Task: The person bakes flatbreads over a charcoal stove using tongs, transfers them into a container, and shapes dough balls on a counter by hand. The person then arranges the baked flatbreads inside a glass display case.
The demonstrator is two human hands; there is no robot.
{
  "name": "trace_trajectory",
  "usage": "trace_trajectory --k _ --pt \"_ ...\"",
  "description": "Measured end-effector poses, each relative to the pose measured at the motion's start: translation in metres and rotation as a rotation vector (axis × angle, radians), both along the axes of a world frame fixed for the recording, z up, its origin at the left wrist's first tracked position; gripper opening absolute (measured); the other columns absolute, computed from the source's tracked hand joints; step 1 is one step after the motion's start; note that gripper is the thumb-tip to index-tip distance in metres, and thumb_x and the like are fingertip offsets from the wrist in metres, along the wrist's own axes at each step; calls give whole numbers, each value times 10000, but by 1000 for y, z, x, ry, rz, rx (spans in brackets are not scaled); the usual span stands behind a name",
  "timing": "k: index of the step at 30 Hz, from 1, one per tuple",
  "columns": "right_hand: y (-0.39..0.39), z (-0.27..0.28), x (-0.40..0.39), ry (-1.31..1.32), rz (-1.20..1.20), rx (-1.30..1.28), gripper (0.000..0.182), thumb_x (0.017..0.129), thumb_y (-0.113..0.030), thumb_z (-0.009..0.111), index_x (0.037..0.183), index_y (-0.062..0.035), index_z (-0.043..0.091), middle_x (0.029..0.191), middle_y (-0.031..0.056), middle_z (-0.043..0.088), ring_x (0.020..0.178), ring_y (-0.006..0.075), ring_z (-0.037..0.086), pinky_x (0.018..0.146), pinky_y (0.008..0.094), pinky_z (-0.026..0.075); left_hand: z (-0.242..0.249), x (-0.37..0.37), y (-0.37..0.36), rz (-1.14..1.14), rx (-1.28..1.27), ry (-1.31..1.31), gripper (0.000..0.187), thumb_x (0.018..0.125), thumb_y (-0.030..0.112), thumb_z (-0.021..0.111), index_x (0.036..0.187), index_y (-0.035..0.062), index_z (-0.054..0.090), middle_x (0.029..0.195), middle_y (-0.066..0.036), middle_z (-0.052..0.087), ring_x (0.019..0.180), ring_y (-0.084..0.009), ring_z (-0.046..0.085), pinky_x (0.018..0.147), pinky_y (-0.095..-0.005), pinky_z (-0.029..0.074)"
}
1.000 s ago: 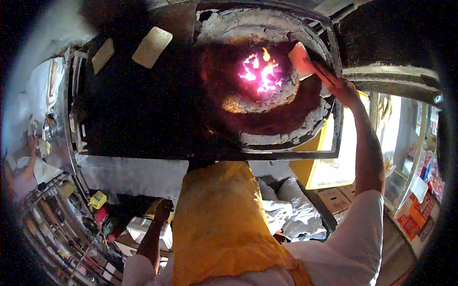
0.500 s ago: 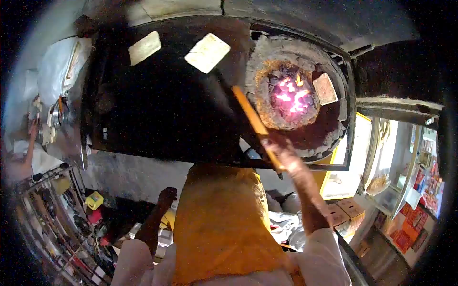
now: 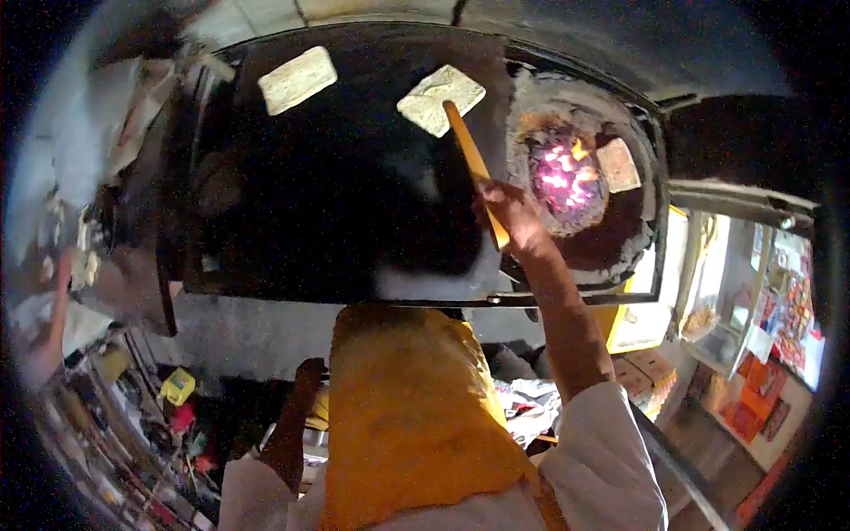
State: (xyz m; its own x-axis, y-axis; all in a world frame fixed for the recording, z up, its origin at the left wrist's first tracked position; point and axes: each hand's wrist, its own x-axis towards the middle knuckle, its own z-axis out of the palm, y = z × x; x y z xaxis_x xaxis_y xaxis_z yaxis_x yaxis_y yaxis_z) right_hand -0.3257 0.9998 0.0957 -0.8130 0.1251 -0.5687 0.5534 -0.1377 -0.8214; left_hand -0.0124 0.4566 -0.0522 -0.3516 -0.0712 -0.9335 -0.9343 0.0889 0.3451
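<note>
My right hand point(image 3: 513, 212) is wrapped round a long, flat wooden stick point(image 3: 471, 155). The stick's far end overlaps the lower edge of a pale, rectangular flatbread point(image 3: 441, 93) on the dark griddle point(image 3: 336, 203). A second flatbread point(image 3: 298, 81) lies further left on the same surface. Beside the glowing coals, a browner flatbread point(image 3: 619, 165) leans at the right side of the fire pit point(image 3: 633, 226). Down by the yellow apron, my left hand point(image 3: 310, 375) hangs in shadow, and its fingers are too dark to make out.
Red-hot coals point(image 3: 565, 177) burn just right of my right hand. A co-worker's arm point(image 3: 60, 301) shows at the far left near metal ware. Below left stands a rack point(image 3: 115, 398) of long items; cardboard boxes point(image 3: 646, 376) sit at lower right.
My right hand and the stick have moved up and away from me, so the stick's tip now overlaps the right-hand flatbread. The view has shifted slightly. My left hand stays low.
</note>
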Motion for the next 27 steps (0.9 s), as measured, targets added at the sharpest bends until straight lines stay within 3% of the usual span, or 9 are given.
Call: trace_trajectory --k 2,3,4,9,13,15,17,20,27 --pt "20 32 33 -49 -10 31 279 924 -190 610 1118 11 613 861 45 633 695 146 596 607 285 482 19 -23 25 -116 -66 -72 166 993 208 520 1052 95 626 922 -90 655 778 -204 648 649 -340 541" --pt "47 36 55 -43 1 72 271 926 -195 612 1109 5 614 863 36 632 684 140 591 595 284 481 -15 4 8 -824 -214 392 173 994 223 526 1036 93 633 873 -91 656 697 -178 625 575 -299 506" --pt "89 30 85 31 47 150 263 928 -201 615 1099 -1 615 865 27 631 674 135 586 583 284 479 -37 16 -4 -837 -193 396 173 994 223 526 1036 93 633 873 -91 656 697 -178 625 575 -299 506" --pt "259 95 152 132 299 691 259 950 -263 619 1096 -49 616 873 -12 625 651 118 570 555 305 491 -108 22 -5 388 826 -186 189 1001 236 523 1025 92 642 819 -94 649 612 -157 589 504 -276 459" --pt "360 105 117 191 346 1031 342 940 -300 624 1189 -68 598 948 66 640 799 151 607 685 309 514 -72 5 42 -750 26 211 233 870 240 611 1025 68 636 944 -144 621 891 -372 596 744 -450 503" --pt "369 129 75 209 393 1002 368 930 -309 630 1218 -81 595 992 107 654 850 187 634 729 330 524 -36 9 85 -40 57 47 204 989 246 548 1065 86 649 825 -85 657 624 -198 611 505 -296 458" --pt "388 129 42 196 757 1668 398 927 -380 600 1261 -163 585 1029 207 661 926 387 647 765 482 529 -25 22 102 -55 -38 -8 228 987 271 547 1087 90 643 857 -87 663 657 -209 625 527 -304 466" --pt "428 81 -4 77 983 1906 400 922 -364 584 1295 -227 541 908 192 671 815 409 652 672 507 530 -6 65 118 -6 -86 -63 239 977 307 541 1065 100 622 868 -74 645 674 -209 616 534 -308 463" --pt "459 21 -67 261 1149 1694 422 864 -341 665 1245 -178 582 869 184 680 791 379 676 673 495 542 36 166 149 256 74 -101 232 945 349 521 908 125 570 790 -24 558 616 -167 537 486 -294 424"
